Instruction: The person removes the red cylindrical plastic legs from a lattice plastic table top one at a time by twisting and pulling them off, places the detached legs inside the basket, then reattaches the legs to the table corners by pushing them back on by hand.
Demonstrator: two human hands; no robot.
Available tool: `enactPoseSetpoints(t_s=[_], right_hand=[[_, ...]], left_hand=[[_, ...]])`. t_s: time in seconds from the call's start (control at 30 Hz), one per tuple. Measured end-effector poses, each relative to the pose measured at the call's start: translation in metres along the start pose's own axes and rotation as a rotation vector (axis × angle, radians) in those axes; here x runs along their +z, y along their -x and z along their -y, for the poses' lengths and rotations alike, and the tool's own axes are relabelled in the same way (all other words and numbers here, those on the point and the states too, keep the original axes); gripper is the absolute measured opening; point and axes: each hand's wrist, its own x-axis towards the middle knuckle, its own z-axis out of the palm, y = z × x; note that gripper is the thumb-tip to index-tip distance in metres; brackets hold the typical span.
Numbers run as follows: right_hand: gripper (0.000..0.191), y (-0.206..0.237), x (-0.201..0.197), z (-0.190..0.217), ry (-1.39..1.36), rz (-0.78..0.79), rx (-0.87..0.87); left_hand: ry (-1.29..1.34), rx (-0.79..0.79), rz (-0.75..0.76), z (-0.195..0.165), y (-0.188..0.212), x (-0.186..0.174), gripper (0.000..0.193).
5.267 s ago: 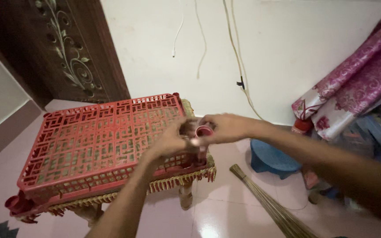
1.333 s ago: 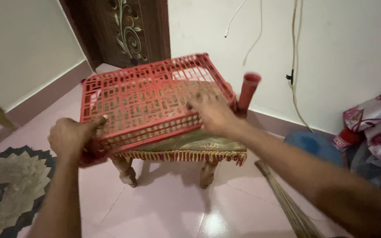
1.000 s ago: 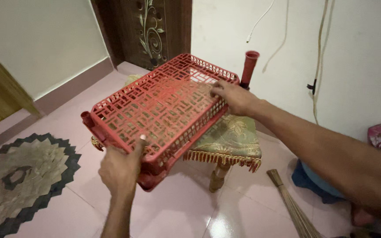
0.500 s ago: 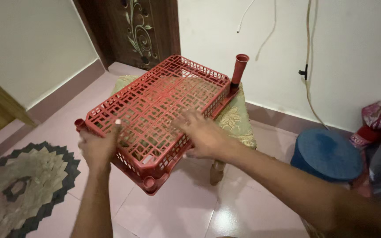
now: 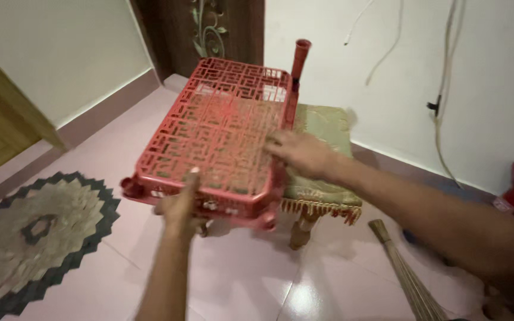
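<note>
Red lattice plastic makes up the shelf tray (image 5: 221, 131) that both hands are handling; it lies tilted across a small cushioned stool (image 5: 322, 160), its far end toward twelve o'clock near the dark carved door (image 5: 209, 30) and its near edge overhanging the pink tiled floor (image 5: 257, 279) toward six o'clock. A red tube leg (image 5: 300, 59) stands upright at the tray's far corner, at about one o'clock. With so much of the tray hanging past the stool, it could plausibly tip or slide off toward the floor if either hold slackens, and the tube leg looks liable to be knocked loose. The left hand (image 5: 179, 205) comes up from six o'clock, forearm nearly straight, fingers wrapped under the near rim and thumb (image 5: 193, 175) pressed on top, so it is clamped on that edge. The right hand (image 5: 298, 154) reaches in from four o'clock on a long outstretched arm, palm down and fingers spread flat on the lattice at the tray's right side, pressing rather than closing around anything. A patterned round rug (image 5: 31, 232) lies at eight o'clock, and a broom (image 5: 406, 273) at five o'clock.
</note>
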Motion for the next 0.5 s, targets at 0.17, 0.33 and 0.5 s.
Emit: enactPoseSetpoints(t_s=[0.17, 0.33, 0.5], right_hand=[[0.038, -0.012, 0.003, -0.025, -0.212, 0.077, 0.278], [0.02, -0.015, 0.003, -0.013, -0.395, 0.023, 0.476], [0.022, -0.028, -0.006, -0.003, -0.325, 0.038, 0.568]], left_hand=[[-0.338, -0.025, -0.277, 0.016, 0.027, 0.044, 0.138], [-0.28, -0.163, -0.34, 0.002, 0.047, 0.053, 0.151], [-0.085, -0.171, -0.214, -0.004, 0.048, 0.038, 0.155]])
